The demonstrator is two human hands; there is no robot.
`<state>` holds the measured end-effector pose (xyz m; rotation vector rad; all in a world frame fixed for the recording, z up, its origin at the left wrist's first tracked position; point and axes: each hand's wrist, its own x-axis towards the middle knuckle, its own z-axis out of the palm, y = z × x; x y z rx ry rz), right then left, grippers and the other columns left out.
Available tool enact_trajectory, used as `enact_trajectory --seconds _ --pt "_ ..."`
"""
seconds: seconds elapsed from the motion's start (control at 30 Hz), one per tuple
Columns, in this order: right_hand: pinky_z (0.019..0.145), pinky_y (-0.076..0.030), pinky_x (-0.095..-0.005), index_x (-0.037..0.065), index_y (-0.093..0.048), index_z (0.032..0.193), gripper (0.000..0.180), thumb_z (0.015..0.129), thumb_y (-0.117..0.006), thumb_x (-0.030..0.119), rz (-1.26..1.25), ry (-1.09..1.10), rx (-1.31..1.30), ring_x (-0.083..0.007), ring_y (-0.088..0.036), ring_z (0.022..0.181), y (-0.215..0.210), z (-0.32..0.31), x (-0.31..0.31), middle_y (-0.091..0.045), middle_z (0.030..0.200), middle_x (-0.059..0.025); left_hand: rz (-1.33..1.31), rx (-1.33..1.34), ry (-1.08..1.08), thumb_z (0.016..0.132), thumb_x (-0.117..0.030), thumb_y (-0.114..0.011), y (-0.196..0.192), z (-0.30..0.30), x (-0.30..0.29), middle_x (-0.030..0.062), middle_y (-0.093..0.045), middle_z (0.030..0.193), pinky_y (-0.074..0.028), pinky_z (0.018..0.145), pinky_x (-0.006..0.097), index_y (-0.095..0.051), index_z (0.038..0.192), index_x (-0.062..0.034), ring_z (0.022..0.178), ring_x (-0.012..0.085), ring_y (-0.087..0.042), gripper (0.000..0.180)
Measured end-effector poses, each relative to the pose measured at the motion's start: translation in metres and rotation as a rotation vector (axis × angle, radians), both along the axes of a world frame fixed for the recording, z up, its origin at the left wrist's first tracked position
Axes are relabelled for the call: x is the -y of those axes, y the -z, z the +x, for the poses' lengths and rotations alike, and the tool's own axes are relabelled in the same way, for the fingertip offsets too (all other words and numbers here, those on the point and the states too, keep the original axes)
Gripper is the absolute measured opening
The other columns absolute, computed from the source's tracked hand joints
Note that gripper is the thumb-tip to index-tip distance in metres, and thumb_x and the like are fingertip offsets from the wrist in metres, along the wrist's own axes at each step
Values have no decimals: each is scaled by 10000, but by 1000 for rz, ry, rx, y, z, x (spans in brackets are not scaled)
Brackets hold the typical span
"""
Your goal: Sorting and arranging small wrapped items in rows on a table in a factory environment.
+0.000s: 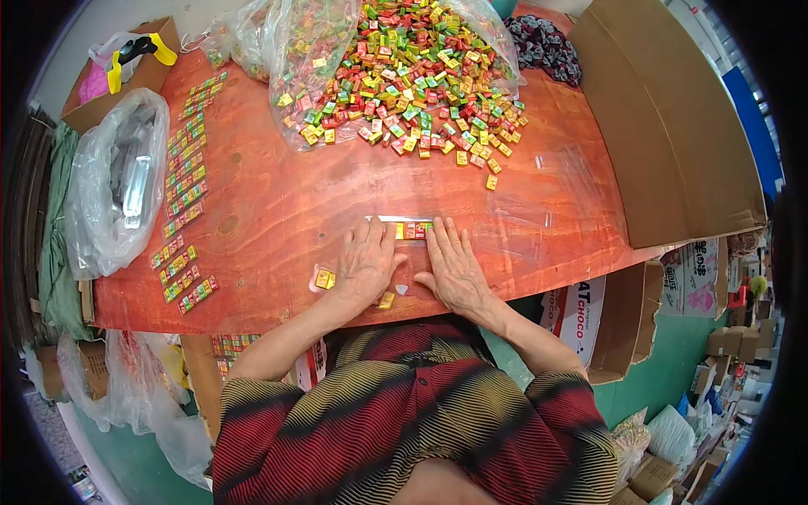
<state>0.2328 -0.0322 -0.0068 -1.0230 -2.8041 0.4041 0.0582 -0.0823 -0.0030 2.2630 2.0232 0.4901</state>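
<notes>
My left hand (370, 259) lies flat with fingers stretched out over the left end of a short row of small red, yellow and green boxes (412, 231). Across the right end rests my right hand (457, 265), also flat, its thumb spread inward. A shiny clear plastic edge shows along the row's far side; the ends of the row are hidden under my fingers. Beside my left wrist is a loose yellow box (325, 279). Another yellow box (386, 300) sits near the table's front edge, and a small pale piece (401, 289) lies between my hands.
A big heap of small coloured boxes (421, 93) spills from a clear bag at the back. Filled strips (185, 172) line the left side, by a plastic bag of clear trays (130, 189). Clear trays (522, 210) lie at right, before a tall cardboard box (673, 126).
</notes>
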Motion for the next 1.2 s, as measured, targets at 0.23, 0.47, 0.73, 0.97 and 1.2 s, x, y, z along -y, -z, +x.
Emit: enact_trajectory --seconds 0.23,0.47,0.73,0.97,1.2 --pt "1050 -173 -490 -80 -293 1295 688 797 -571 305 -38 -61 -69 -368 -196 1308 9 4 -10 -227 1390 -240 -46 139 116 768 -274 -601 14 3 -7 190 -344 1324 -220 1002 551 -402 1260 -17 1273 368 -250 589" --pt "1039 -153 -535 -79 -298 1291 790 745 -599 406 -20 -56 -20 -357 -183 1314 8 4 -5 -231 1392 -225 -80 102 120 773 -299 -595 16 2 -9 177 -314 1360 -204 1008 554 -371 1292 -24 1286 360 -236 629" --pt "998 -187 -587 -81 -345 1267 833 719 -574 504 138 -66 -4 -375 -237 1287 15 3 -8 -292 1356 -237 -128 124 99 767 -330 -596 2 3 -7 182 -285 1378 -180 1016 556 -325 1312 -4 1291 363 -226 691" --pt "1023 -165 -556 -65 -330 1283 769 757 -581 436 -58 -88 -6 -367 -213 1300 -1 -13 -5 -261 1379 -227 -147 105 98 778 -346 -580 9 -7 -1 191 -264 1387 -180 1019 547 -307 1329 -25 1291 372 -218 693" --pt "1062 -117 -501 -2 -265 1340 748 769 -581 364 -112 -24 -171 -340 -149 1330 -14 -1 -22 -199 1421 -187 -115 136 23 805 -383 -537 -13 -26 28 203 -258 1386 -177 1018 547 -326 1317 -21 1286 386 -225 662"
